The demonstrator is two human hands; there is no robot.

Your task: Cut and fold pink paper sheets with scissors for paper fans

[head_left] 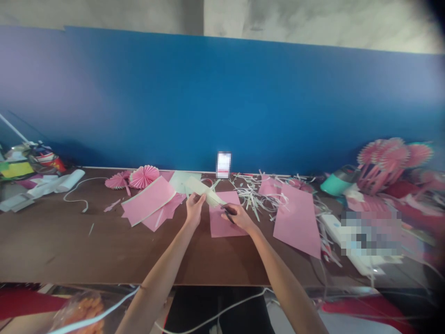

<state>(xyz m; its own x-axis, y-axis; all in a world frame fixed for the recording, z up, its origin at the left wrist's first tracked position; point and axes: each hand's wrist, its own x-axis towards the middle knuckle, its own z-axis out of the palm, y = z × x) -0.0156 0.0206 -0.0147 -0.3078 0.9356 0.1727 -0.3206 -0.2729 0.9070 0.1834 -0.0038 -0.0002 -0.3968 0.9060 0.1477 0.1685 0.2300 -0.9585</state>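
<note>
My left hand (pixel 194 208) pinches the lower edge of a pale cream sheet of paper (pixel 197 186), held up over the table. In my right hand (pixel 239 216) is a pair of scissors (pixel 229 212) with dark handles, its blades at the right end of that sheet. Beneath my right hand lies a pink paper sheet (pixel 219 227), partly covered by the hand. To the left of my hands, pink sheets with pale edges (pixel 149 202) overlap in a loose pile. Another pink sheet (pixel 299 220) rests at the right.
A phone (pixel 223 164) stands upright against the blue partition (pixel 222 102). Curled paper strips (pixel 255 197) are heaped behind the right sheet. Pink folded paper fans (pixel 145 176) lie back left; more fans (pixel 392 155) stand at right near a teal container (pixel 337 182) and a white power strip (pixel 347 248).
</note>
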